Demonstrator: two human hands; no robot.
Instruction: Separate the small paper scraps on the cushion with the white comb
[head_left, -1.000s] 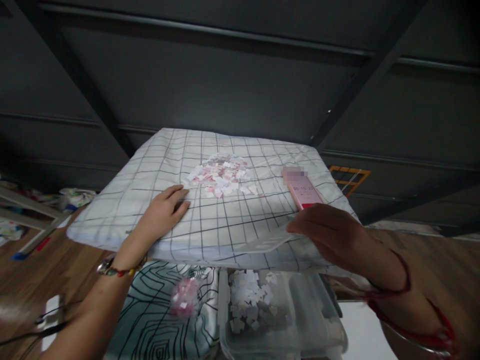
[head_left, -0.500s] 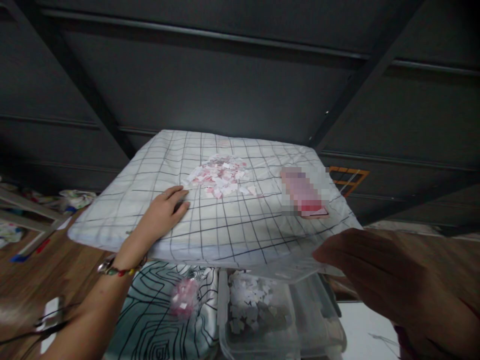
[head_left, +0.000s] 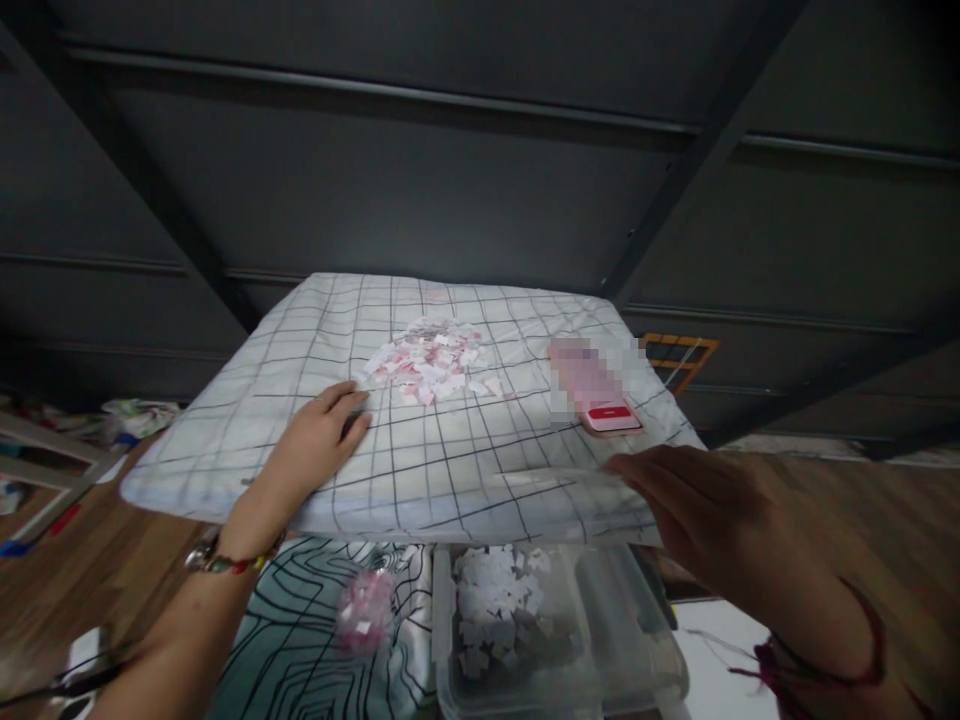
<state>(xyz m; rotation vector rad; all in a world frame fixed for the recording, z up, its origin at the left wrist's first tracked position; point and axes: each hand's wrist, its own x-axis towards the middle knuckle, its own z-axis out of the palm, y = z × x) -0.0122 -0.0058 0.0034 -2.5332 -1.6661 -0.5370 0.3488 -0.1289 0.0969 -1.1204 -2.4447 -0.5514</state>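
Observation:
My left hand point(head_left: 322, 435) lies on the white checked cloth point(head_left: 495, 445), fingers loosely stretched, fingertips just short of a heap of torn pink and white paper scraps point(head_left: 435, 360). Above the near right edge of the cloth, my right hand point(head_left: 697, 505) pinches one end of a thin, clear plastic sheet point(head_left: 555, 477), perhaps a lid, seen nearly edge-on. Below the sheet stands a translucent plastic box point(head_left: 622, 640) with white paper scraps point(head_left: 495, 600) gathered on its left side. To its left, a small clear bag point(head_left: 365, 610) of pink and white bits rests on green patterned fabric.
A phone point(head_left: 611, 418), partly blurred out, lies at the right of the cloth. Dark metal panels point(head_left: 405, 190) rise behind. A white power strip point(head_left: 84, 655) with black cables is at lower left, and a white surface point(head_left: 716, 650) lies right of the box.
My right hand has raised and levelled the clear plastic sheet, which now appears thinner and uncovers more of the box. My left hand stays by the paper heap. The view has shifted slightly.

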